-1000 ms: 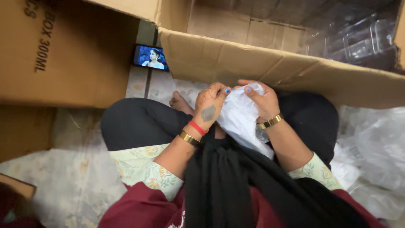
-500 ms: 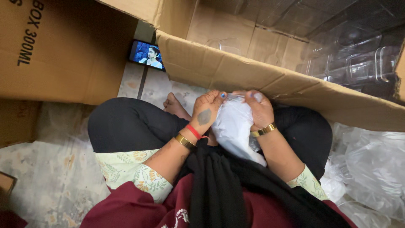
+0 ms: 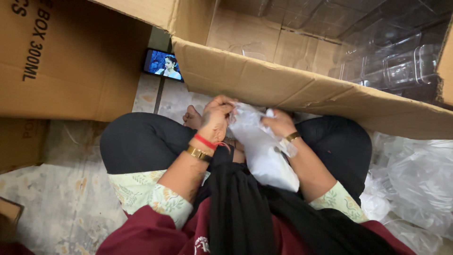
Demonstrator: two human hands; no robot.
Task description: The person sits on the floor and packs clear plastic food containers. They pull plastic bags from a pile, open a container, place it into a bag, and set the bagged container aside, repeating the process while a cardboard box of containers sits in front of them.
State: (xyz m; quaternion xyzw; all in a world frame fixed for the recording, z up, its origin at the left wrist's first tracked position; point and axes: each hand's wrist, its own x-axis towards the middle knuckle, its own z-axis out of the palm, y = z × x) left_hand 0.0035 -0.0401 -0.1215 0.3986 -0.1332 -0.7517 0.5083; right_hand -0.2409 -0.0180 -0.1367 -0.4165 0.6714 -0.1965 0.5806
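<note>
Viewpoint: looking down at a person sitting cross-legged on the floor [image 3: 71, 189], both hands raised in front of the lap.
White bag: a soft, crinkled white plastic bag [image 3: 264, 151], opaque and glossy, bunched at the top and hanging down between the two hands onto the lap.
Left hand: the left hand [image 3: 214, 120] is curled closed on the bag's upper left edge, fingers pinching the gathered plastic; a red thread and a gold bangle sit at the wrist.
Right hand: the right hand [image 3: 278, 123] is closed on the bag's upper right part, fingers folded over it; a gold bangle at the wrist.
Hidden: the bag's contents cannot be made out; its lower end is covered by a black scarf [image 3: 240, 208] hanging below the hands. The fingertips of both hands are partly buried in the plastic.
Just beyond the hands: the flap of an open cardboard box [image 3: 283, 85] runs close above the knuckles; clear plastic containers [image 3: 401, 66] lie inside, hard to tell apart.
Left of the hands: another cardboard box [image 3: 71, 61], cut off by the frame, with a small lit phone screen [image 3: 163, 64] propped in the gap.
Right of the hands: loose clear plastic wrap [image 3: 415, 174] heaped beside the knee.
Open room: bare patterned floor shows only to the lower left of the hands.
</note>
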